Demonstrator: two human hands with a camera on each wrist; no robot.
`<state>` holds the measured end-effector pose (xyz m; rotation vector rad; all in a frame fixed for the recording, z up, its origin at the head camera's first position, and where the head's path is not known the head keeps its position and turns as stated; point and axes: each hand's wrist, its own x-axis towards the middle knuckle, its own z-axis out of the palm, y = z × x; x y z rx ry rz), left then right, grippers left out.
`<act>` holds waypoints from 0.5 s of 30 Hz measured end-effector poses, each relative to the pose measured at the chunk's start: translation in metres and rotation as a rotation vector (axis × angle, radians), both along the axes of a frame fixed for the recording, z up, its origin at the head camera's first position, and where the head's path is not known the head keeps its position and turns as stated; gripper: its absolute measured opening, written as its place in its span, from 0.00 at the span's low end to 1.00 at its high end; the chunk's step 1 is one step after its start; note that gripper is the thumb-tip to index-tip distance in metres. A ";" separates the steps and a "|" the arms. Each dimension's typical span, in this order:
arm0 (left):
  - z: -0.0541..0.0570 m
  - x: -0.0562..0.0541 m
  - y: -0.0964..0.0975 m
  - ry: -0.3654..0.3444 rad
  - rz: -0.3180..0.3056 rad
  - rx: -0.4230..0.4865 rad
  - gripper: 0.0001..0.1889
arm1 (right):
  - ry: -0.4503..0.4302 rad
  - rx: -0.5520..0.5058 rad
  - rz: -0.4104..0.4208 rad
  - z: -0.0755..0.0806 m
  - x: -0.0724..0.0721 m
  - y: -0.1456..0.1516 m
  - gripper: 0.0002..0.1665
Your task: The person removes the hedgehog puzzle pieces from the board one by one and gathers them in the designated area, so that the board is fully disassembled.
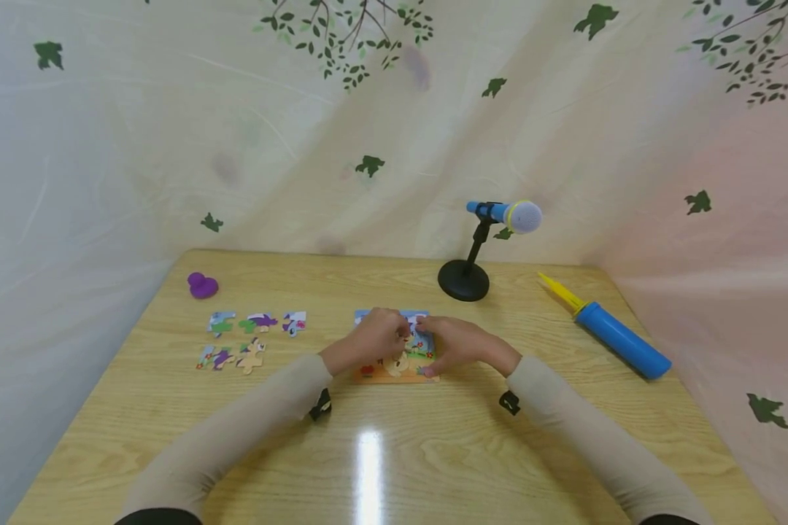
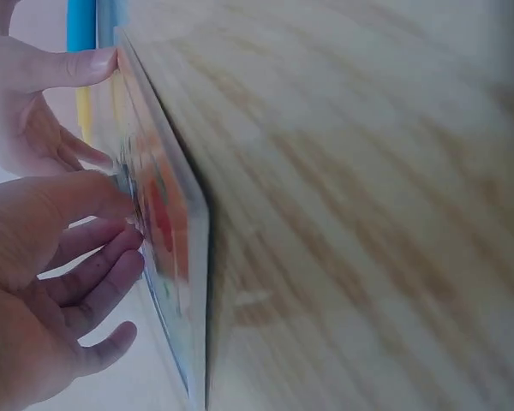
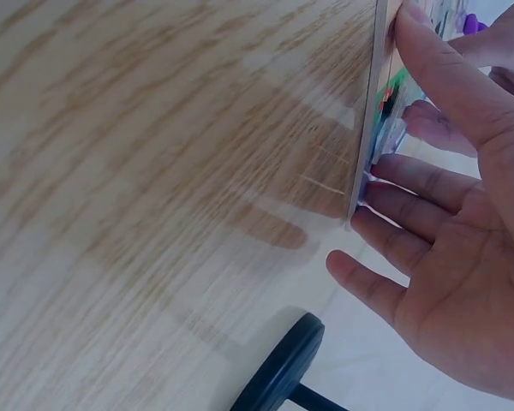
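Observation:
A jigsaw puzzle board with a colourful cartoon picture lies flat on the table under both hands. My left hand reaches over its middle from the left, thumb and fingertips pinching a puzzle piece close against the picture. Most of that piece is hidden by the fingers. On the board's right side rests my right hand, its thumb on the near part and its nearly straight fingers at the far right edge. Several loose puzzle pieces lie in two rows to the left.
A purple knobbed object sits at the table's back left. Behind the board to the right stands a blue toy microphone on a black round-based stand. A blue hand pump with a yellow nozzle lies at the right. A printed curtain surrounds the table.

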<state>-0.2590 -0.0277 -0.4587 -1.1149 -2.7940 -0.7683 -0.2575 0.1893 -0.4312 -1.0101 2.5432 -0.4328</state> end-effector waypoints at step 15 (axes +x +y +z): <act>0.013 -0.007 -0.004 -0.257 0.033 -0.075 0.07 | -0.052 -0.006 -0.028 -0.002 -0.002 0.001 0.56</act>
